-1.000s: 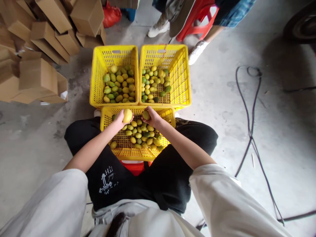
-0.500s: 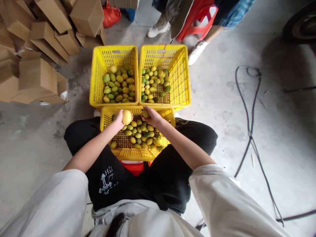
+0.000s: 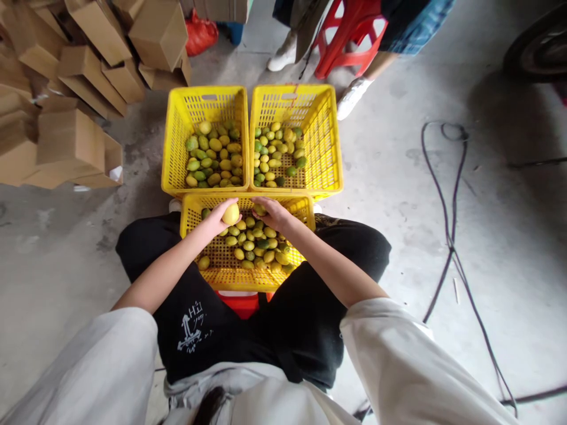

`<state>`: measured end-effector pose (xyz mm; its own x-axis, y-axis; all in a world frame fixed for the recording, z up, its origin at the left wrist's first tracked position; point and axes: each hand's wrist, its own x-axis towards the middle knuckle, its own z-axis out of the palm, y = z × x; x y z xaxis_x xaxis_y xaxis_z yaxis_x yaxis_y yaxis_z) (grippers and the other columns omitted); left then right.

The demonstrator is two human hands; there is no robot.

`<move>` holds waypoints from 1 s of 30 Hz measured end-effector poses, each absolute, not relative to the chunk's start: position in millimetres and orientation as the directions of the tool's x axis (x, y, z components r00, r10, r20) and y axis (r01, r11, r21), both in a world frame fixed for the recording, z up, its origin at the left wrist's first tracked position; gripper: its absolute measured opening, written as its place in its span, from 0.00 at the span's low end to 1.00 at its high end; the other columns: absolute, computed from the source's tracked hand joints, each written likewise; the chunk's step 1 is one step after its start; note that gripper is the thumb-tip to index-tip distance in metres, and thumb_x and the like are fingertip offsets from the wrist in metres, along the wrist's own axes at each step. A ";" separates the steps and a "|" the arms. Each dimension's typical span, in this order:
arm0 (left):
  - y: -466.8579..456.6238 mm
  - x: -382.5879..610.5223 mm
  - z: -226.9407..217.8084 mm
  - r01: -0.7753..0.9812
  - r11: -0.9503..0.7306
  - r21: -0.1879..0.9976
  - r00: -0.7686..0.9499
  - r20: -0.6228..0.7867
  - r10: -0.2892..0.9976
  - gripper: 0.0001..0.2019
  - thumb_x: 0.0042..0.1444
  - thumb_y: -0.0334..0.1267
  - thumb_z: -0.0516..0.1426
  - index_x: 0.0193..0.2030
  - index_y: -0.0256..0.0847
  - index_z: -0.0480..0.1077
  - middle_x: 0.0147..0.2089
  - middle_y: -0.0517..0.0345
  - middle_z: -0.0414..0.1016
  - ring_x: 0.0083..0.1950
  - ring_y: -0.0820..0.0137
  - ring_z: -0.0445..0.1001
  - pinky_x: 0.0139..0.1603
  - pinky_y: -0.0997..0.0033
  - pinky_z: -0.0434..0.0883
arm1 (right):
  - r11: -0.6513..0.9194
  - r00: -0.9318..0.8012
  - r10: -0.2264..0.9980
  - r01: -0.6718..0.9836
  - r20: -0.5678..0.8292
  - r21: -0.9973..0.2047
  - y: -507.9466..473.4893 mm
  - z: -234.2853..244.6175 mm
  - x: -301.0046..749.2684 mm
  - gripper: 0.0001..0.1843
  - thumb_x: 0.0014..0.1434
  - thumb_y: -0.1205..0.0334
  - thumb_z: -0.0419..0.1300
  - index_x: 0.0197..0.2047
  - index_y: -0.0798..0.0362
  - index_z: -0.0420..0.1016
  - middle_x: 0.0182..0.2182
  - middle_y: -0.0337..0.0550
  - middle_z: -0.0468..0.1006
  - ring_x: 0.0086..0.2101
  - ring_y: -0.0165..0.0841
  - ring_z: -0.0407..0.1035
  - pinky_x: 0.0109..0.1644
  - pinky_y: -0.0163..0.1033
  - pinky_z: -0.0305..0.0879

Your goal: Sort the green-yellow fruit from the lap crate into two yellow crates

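My left hand (image 3: pixel 218 218) is closed around a large pale yellow lemon (image 3: pixel 230 214), above the near yellow crate (image 3: pixel 212 276). Opposite it, my right hand (image 3: pixel 273 213) holds a smaller greenish lemon (image 3: pixel 259 209), partly covered by the fingers. Below both hands, several yellow and green lemons (image 3: pixel 248 245) lie in the near crate, mostly toward its middle and right. Beyond stand two more yellow crates side by side. Mixed green and yellow lemons fill the bottom of the left one (image 3: pixel 177 118), and a looser layer lies in the right one (image 3: pixel 325 139).
Cardboard boxes (image 3: pixel 71 139) are piled at the upper left, near a red bag (image 3: pixel 200 33). Another person's legs and white shoes (image 3: pixel 353 97) are beside a red stool (image 3: pixel 349 44). A black cable (image 3: pixel 452 236) loops over the floor at right; a tyre (image 3: pixel 538 47) stands beyond.
My left hand has shifted slightly right with its lemon. The fingers of my right hand now lie more over the greenish lemon. The view has tilted a little.
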<state>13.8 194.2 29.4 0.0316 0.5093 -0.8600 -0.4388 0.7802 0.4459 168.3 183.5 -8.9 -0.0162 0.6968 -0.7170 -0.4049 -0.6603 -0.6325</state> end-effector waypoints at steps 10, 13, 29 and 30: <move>195.5 9.6 22.4 -0.473 0.827 0.305 0.056 -0.926 0.373 0.15 0.74 0.44 0.50 0.40 0.39 0.71 0.31 0.52 0.74 0.29 0.69 0.74 0.27 0.73 0.76 | -0.761 0.000 0.541 -0.427 -0.841 -0.489 184.0 12.9 169.1 0.14 0.69 0.63 0.51 0.33 0.52 0.72 0.24 0.38 0.71 0.25 0.29 0.66 0.23 0.30 0.56; 195.2 10.3 23.8 -0.465 0.828 0.315 0.035 -0.927 0.373 0.16 0.74 0.47 0.50 0.39 0.39 0.71 0.29 0.52 0.74 0.28 0.70 0.74 0.26 0.73 0.75 | -0.733 0.028 0.570 -0.434 -0.821 -0.524 181.9 14.7 167.2 0.11 0.67 0.63 0.58 0.31 0.52 0.72 0.25 0.37 0.72 0.26 0.28 0.66 0.25 0.31 0.60; 195.9 10.8 23.9 -0.355 0.870 0.343 0.010 -0.929 0.370 0.15 0.73 0.43 0.52 0.36 0.39 0.69 0.29 0.56 0.74 0.28 0.71 0.74 0.27 0.75 0.76 | -0.708 0.025 0.609 -0.434 -0.793 -0.558 181.6 11.2 165.4 0.08 0.60 0.67 0.66 0.31 0.51 0.72 0.26 0.35 0.72 0.28 0.27 0.67 0.29 0.31 0.67; 195.8 10.7 23.5 -0.348 0.875 0.335 0.025 -0.930 0.366 0.15 0.73 0.44 0.52 0.36 0.38 0.69 0.29 0.55 0.74 0.28 0.71 0.74 0.27 0.75 0.76 | -0.708 0.017 0.616 -0.426 -0.787 -0.563 180.8 10.7 165.5 0.09 0.57 0.68 0.68 0.31 0.51 0.71 0.27 0.34 0.73 0.28 0.27 0.67 0.30 0.31 0.68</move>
